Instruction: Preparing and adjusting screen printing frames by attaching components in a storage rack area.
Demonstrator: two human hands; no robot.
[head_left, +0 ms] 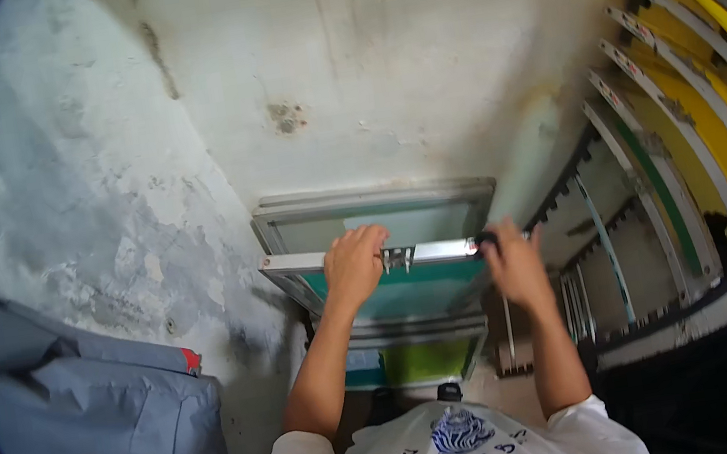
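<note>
I hold a metal-framed printing screen with green mesh upright in front of me. My left hand grips the top rail of its aluminium frame near the left corner. My right hand grips the same rail at the right corner. A small metal bracket sits on the rail between my hands. Behind it a second framed screen leans against the white wall. Lower down, another frame with yellow-green mesh shows between my forearms.
A rack of several stacked screens with yellow and green mesh fills the right side. A stained white wall stands ahead. A grey garment or cover hangs at the lower left.
</note>
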